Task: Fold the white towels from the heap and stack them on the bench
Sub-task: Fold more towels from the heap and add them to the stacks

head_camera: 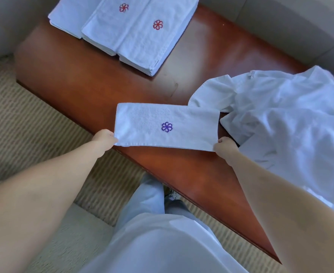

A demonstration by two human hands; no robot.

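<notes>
Filling most of the view, the reddish-brown bench (95, 79) runs from the far left toward the near right, over a ribbed beige carpet (24, 119). On its right end sprawls the heap (292, 119) of crumpled white towels, one flap spilling toward the middle. At the far end sit the folded stacks (134, 34), three piles side by side, two of them showing a red flower emblem on top. Near the bench's front edge lies the folded towel (168, 126), a long white strip with a purple flower emblem facing up, its far right corner just touching the heap. The left hand (104, 139) pinches the strip's near left corner, fingers curled tight around the cloth edge. The right hand (224, 147) grips the near right corner the same way, fingers bunched on the fabric; how the fingertips lie underneath cannot be told. Both bare forearms reach out above pale trousers (154, 223).
</notes>
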